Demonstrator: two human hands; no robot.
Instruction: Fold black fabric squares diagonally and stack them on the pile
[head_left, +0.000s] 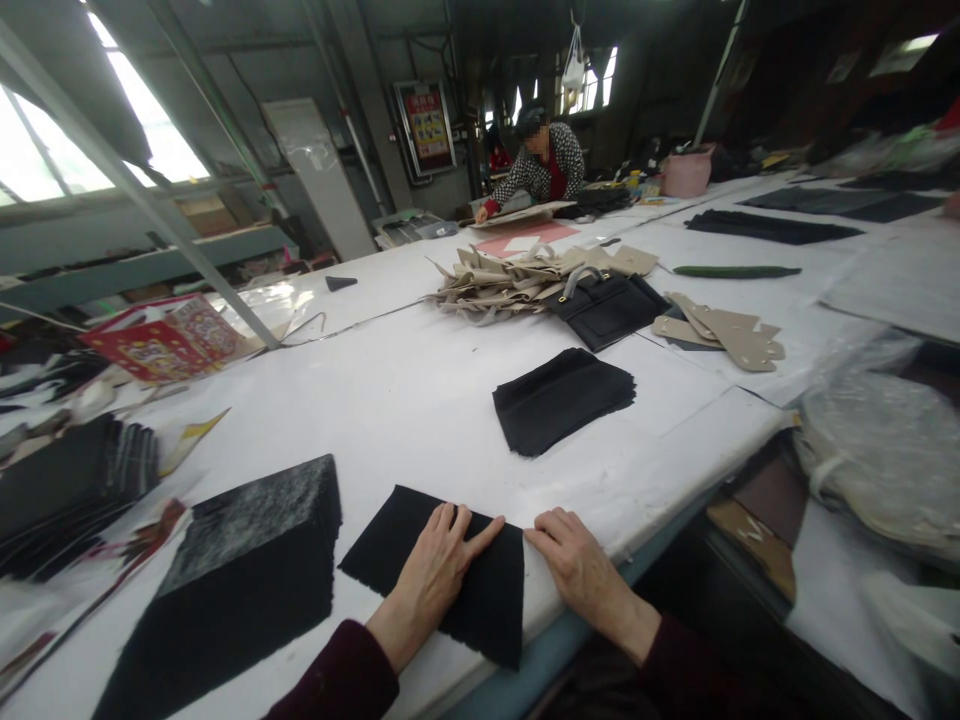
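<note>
A flat black fabric piece (480,590) lies near the front edge of the white table (390,400). My left hand (435,575) rests flat on top of it, fingers stretched out. Just to the right, my right hand (577,565) lies on the table with its fingertips touching the piece's right edge, fingers loosely extended. A tall stack of black pieces (240,580) stands to the left of my hands. Farther out lies a smaller pile of black fabric pieces (562,400).
A black handbag (607,310) and a heap of beige cut parts (510,280) lie mid-table, more beige parts (720,330) to their right. Another person (540,165) works at the far end. Plastic-wrapped bundles (877,450) sit at right, a red box (161,340) at left.
</note>
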